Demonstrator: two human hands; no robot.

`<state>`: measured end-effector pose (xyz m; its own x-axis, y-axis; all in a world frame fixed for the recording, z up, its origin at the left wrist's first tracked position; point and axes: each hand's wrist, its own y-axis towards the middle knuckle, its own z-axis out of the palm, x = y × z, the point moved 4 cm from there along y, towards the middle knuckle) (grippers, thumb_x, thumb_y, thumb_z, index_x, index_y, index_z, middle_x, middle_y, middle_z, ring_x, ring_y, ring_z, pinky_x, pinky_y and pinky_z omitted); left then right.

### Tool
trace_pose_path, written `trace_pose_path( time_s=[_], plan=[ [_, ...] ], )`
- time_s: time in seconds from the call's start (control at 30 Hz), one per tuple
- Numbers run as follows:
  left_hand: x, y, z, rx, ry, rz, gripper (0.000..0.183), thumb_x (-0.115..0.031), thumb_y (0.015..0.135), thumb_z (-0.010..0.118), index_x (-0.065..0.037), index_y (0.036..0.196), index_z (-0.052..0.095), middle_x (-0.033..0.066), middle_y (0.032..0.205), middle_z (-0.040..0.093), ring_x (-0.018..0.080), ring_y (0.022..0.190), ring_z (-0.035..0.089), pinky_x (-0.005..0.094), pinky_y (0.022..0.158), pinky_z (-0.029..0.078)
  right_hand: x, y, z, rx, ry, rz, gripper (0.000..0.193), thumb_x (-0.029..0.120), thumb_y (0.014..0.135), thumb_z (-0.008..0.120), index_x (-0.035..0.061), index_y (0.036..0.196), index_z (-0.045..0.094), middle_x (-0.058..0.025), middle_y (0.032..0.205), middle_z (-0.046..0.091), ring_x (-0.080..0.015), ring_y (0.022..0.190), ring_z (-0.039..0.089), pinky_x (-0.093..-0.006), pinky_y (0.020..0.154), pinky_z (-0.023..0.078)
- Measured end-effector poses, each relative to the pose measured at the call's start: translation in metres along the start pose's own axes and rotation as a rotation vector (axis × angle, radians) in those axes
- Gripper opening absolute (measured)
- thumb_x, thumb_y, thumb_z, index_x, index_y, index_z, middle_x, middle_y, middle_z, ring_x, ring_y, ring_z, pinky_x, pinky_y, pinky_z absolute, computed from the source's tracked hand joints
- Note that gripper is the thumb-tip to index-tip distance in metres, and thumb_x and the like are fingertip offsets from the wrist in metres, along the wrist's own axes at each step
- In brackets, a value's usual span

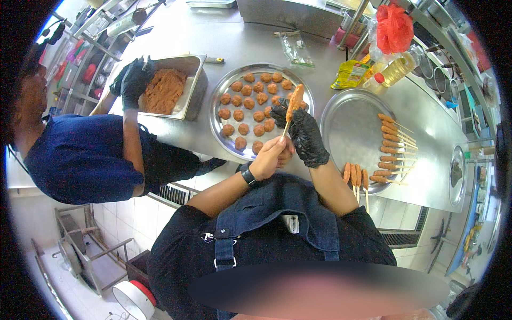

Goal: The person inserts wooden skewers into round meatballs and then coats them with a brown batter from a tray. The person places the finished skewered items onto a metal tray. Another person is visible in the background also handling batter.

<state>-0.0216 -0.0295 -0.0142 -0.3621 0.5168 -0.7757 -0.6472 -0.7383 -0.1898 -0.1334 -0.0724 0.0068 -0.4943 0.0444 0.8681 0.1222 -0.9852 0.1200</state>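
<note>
A skewer of orange-brown minced meat (294, 102) stands nearly upright over the right part of a round steel tray (214, 125). My bare left hand (271, 156), with a watch at the wrist, pinches its wooden stick low down. Black-gloved, my right hand (309, 140) curls behind and around the lower part of the meat; some of its fingers are hidden. Many meat balls (247, 103) lie in rows on that tray. To the right, a second round tray (341, 125) carries several shaped meat skewers (391, 151) along its right side, with more skewers (356, 175) at its near edge.
At left, a co-worker (85, 154) has black-gloved hands (136, 82) at a deep steel pan (195, 90) of minced meat (164, 92). A clear plastic bag (296, 49), a yellow packet (350, 73) and an oil bottle (397, 69) stand or lie toward the back.
</note>
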Motion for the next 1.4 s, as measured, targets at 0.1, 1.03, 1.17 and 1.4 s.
trace_pose_path(
  time_s=[0.1,1.03,1.17,1.4],
  plan=[
    [0.002,0.0,0.001,0.105,-0.173,-0.043,0.041,-0.043,0.099,0.035,-0.007,0.087,0.05,-0.0053,0.059,0.026,0.006,0.048,0.024,0.0217,0.043,0.02,-0.002,0.0,0.001,-0.068,0.0,0.16,0.036,0.017,0.093,0.051,-0.0016,0.123,0.054,-0.0092,0.116,0.062,-0.0202,0.108,0.057,-0.032,0.093,0.044],
    [-0.014,0.001,-0.007,-0.183,1.054,0.232,0.021,-0.018,0.093,0.052,0.001,0.085,0.056,0.0157,0.064,0.053,0.0263,0.059,0.054,0.0383,0.055,0.04,-0.002,0.018,-0.018,-0.147,0.836,0.132,0.077,0.066,0.088,0.031,0.0039,0.131,0.046,-0.022,0.112,0.061,-0.0363,0.101,0.06,-0.0502,0.091,0.046],
    [-0.015,0.004,-0.01,-0.203,1.187,0.311,0.022,-0.019,0.094,0.051,0.001,0.089,0.057,0.0139,0.061,0.05,0.0236,0.056,0.052,0.0359,0.052,0.038,-0.012,0.016,-0.025,-0.281,0.785,0.081,0.082,0.064,0.085,0.04,-0.0021,0.133,0.041,-0.0201,0.121,0.057,-0.0352,0.105,0.059,-0.0502,0.095,0.044],
    [0.001,0.001,-0.01,0.015,0.314,-0.1,0.037,-0.028,0.102,0.035,0.001,0.11,0.057,-0.0095,0.064,0.031,0.0026,0.051,0.029,0.0195,0.046,0.025,-0.007,0.02,-0.022,-0.138,0.873,0.116,0.077,0.062,0.087,0.04,-0.0011,0.129,0.047,-0.0167,0.115,0.061,-0.0315,0.101,0.061,-0.0461,0.09,0.048]
  ],
)
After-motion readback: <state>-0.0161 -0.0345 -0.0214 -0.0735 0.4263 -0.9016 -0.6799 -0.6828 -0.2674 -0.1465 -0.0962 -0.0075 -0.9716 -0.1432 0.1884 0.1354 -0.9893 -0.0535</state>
